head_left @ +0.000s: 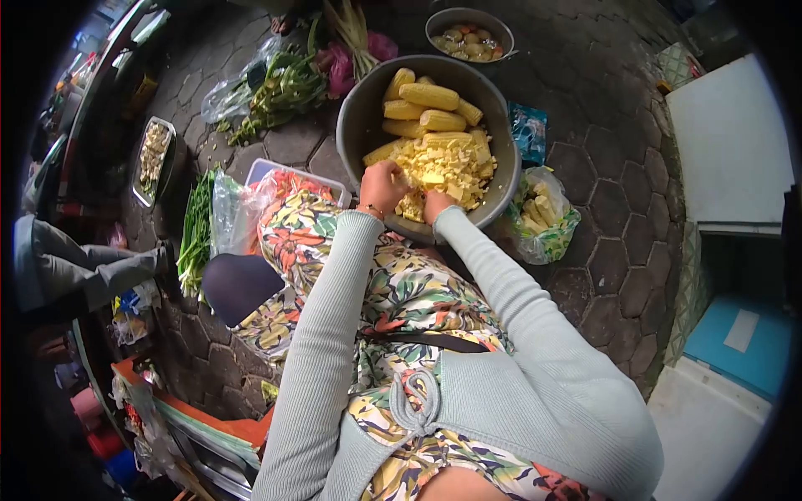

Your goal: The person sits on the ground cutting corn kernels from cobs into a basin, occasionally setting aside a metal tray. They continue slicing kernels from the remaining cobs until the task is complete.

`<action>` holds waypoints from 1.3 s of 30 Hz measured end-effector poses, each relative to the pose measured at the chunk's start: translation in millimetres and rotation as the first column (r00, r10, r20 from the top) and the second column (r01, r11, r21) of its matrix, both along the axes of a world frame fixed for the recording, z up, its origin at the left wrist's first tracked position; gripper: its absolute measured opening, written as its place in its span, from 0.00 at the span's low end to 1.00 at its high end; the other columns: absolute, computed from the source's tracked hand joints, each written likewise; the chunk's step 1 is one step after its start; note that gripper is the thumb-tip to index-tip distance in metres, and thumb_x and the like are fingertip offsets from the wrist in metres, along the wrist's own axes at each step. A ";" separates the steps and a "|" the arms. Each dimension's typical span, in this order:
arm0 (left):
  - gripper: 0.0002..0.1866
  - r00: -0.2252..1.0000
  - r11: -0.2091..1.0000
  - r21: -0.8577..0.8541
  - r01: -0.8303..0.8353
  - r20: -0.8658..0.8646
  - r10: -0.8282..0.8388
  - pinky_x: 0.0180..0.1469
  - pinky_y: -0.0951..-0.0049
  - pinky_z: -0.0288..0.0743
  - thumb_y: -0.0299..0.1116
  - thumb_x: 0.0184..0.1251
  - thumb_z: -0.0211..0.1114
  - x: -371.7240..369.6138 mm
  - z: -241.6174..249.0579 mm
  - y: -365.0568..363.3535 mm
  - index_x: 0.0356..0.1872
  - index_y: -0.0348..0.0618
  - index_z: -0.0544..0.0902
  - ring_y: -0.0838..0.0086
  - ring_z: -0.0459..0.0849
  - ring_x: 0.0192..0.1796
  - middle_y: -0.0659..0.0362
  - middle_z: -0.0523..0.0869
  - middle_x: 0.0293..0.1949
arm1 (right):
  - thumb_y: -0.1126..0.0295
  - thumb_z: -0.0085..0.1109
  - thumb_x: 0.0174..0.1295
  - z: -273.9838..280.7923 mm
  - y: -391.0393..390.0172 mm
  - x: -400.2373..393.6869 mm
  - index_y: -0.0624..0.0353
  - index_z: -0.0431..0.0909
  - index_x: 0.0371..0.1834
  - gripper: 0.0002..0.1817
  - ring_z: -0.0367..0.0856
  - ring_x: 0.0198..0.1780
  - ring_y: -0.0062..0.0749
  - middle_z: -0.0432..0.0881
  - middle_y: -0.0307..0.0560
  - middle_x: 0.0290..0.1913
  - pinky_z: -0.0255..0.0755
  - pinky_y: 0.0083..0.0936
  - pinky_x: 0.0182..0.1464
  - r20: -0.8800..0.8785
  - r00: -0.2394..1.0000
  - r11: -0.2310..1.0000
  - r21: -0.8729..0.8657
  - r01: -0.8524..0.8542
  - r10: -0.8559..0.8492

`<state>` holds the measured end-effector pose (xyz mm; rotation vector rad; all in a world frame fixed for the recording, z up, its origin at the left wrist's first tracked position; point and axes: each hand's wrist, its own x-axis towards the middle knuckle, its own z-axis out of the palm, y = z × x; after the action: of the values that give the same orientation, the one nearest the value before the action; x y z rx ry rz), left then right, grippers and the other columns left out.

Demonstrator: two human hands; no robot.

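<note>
A large grey basin [346, 144] stands in front of my knees. Whole peeled corn cobs [428, 95] lie in its far half, and a heap of cut yellow corn pieces [455, 167] fills the near half. My left hand [384, 185] is over the basin's near left side, its fingers curled closed; what they hold, if anything, is hidden. Low at the near edge of the heap is my right hand [437, 204], touching the cut corn. Its fingers are mostly out of sight.
Right of the basin sit a plastic bag of cobs [543, 213] and a blue packet [527, 134]. A bowl of vegetables in water [470, 42] stands beyond. To the left are leafy greens [288, 88], green onions [196, 225] and a tub of shredded orange food [292, 179].
</note>
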<state>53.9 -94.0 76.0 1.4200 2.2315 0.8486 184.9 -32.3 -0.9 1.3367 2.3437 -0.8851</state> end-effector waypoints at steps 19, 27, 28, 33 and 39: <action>0.19 1.000 1.000 -0.001 -0.003 -0.001 0.003 0.43 0.64 0.70 0.31 0.36 0.69 3.1 -4.8 -3.7 0.33 0.38 0.76 0.53 0.76 0.40 0.46 0.79 0.33 | 0.66 0.44 0.54 5.8 -11.8 4.2 0.61 0.76 0.42 0.17 0.75 0.48 0.44 0.76 0.55 0.46 0.69 0.33 0.48 0.176 0.981 0.997 -0.032 -0.077 0.081; 0.16 1.000 0.997 -0.073 0.022 -0.012 -0.023 0.43 0.63 0.70 0.30 0.36 0.64 1.4 2.5 0.7 0.31 0.38 0.73 0.54 0.76 0.40 0.46 0.77 0.33 | 0.67 0.49 0.55 16.6 -8.9 -7.0 0.57 0.76 0.44 0.14 0.75 0.49 0.40 0.75 0.49 0.49 0.71 0.32 0.47 0.240 0.970 1.000 -0.016 -0.022 0.025; 0.16 1.000 0.998 -0.063 0.015 -0.018 -0.016 0.43 0.63 0.70 0.30 0.36 0.64 2.9 3.3 0.2 0.31 0.38 0.73 0.54 0.76 0.40 0.46 0.77 0.33 | 0.67 0.49 0.55 13.0 -9.8 -8.0 0.57 0.76 0.44 0.14 0.75 0.49 0.40 0.75 0.49 0.49 0.71 0.32 0.47 0.235 0.972 1.000 -0.006 -0.028 0.029; 0.16 0.994 0.998 -0.059 0.027 -0.102 -0.033 0.42 0.61 0.70 0.28 0.36 0.63 -0.6 -5.4 -0.4 0.32 0.38 0.74 0.53 0.76 0.40 0.47 0.77 0.33 | 0.67 0.46 0.52 -30.6 1.9 -12.3 0.59 0.77 0.41 0.16 0.76 0.47 0.44 0.76 0.55 0.44 0.70 0.33 0.47 0.179 0.979 0.991 0.072 -0.110 0.095; 0.15 0.990 0.981 0.135 0.138 0.020 -0.142 0.45 0.65 0.70 0.20 0.35 0.58 -8.6 -19.7 -1.8 0.32 0.40 0.79 0.53 0.75 0.41 0.48 0.76 0.36 | 0.64 0.44 0.54 -23.9 15.4 20.7 0.62 0.76 0.40 0.16 0.76 0.44 0.46 0.77 0.56 0.41 0.69 0.35 0.45 0.101 0.964 0.969 0.003 -0.247 0.246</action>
<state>45.2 -95.8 56.3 1.5932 2.0582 0.9793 205.6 -17.0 -24.8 1.0383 2.3758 -0.7093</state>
